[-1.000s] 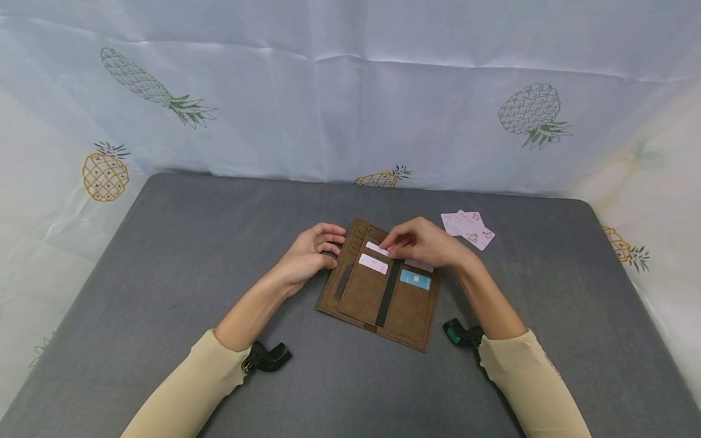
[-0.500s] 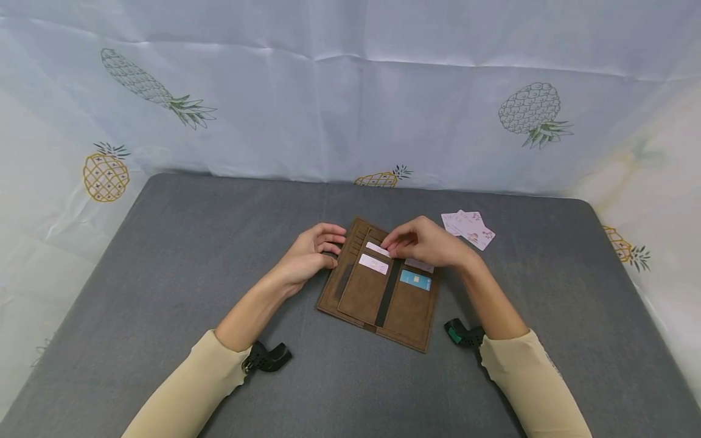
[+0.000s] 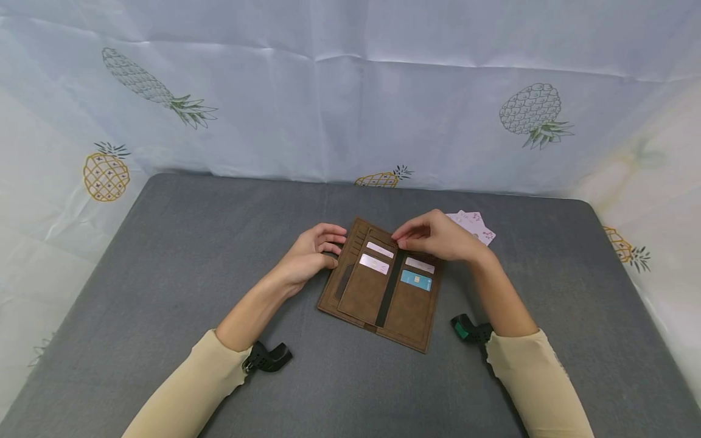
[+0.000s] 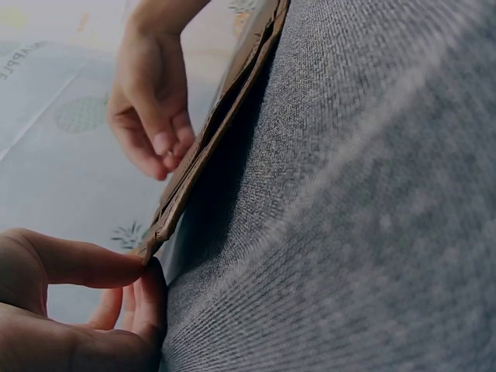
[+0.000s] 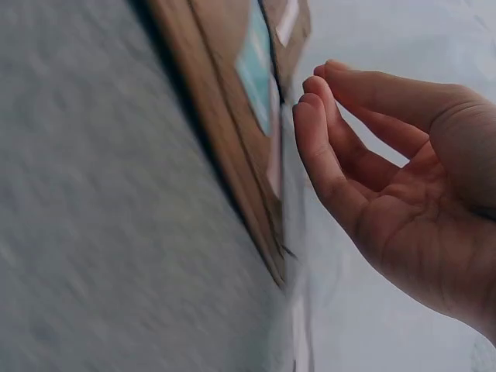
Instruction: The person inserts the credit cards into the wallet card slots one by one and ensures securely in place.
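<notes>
A brown wallet (image 3: 358, 304) lies unfolded on the table. My left hand (image 3: 306, 254) pinches its left edge between thumb and fingers, as the left wrist view shows at the wallet's corner (image 4: 159, 232). Over the upper part of the wallet hovers my right hand (image 3: 438, 238), its fingers loosely bent with nothing visible between them. Two pink cards, an upper one (image 3: 380, 250) and a lower one (image 3: 374, 264), stick out of the left-hand slots. On the right-hand side sit another pink card (image 3: 420, 265) and a blue card (image 3: 416, 280).
Several pink cards (image 3: 475, 225) lie overlapping on the table beyond the wallet's right side, partly behind my right hand. Grey cloth covers the table (image 3: 219, 243). A white curtain (image 3: 328, 121) printed with pineapples hangs behind it.
My right hand has come off the upper left pink card and moved slightly right and up. That card stays in its slot. The left hand has not moved.
</notes>
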Tool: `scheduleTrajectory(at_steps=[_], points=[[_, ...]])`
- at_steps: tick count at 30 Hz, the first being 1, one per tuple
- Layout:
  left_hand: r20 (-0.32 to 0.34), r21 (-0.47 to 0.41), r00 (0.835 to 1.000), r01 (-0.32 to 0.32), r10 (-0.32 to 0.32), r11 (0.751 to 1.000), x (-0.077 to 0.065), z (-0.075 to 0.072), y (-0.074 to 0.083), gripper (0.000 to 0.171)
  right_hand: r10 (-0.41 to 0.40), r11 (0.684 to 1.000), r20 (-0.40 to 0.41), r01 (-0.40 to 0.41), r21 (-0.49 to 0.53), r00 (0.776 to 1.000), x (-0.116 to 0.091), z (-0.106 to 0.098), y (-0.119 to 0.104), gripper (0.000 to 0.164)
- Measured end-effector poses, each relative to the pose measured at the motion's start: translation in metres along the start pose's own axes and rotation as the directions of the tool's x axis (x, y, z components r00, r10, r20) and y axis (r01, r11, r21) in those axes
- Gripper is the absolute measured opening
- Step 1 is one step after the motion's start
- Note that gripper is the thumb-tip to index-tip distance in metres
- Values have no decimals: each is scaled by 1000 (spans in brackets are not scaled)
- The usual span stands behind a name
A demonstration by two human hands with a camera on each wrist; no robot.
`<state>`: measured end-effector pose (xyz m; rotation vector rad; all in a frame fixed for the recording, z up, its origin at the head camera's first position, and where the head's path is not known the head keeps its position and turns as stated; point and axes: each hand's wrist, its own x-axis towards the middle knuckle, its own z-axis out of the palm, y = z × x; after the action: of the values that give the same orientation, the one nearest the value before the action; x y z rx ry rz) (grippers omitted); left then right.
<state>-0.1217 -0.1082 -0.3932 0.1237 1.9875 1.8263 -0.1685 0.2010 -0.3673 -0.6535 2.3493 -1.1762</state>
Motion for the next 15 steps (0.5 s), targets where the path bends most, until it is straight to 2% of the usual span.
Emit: scheduleTrajectory(at_steps=[7,15], points=[[0,5,1000,-1,1,1000,1,0,-1,69,59,998,-97,-61,-11,994,-18,-25,1,27],[0,7,1000,-7,7,1000,1,0,-2,67,132,991,-224,-135,4,966,-36,-47,6,37]])
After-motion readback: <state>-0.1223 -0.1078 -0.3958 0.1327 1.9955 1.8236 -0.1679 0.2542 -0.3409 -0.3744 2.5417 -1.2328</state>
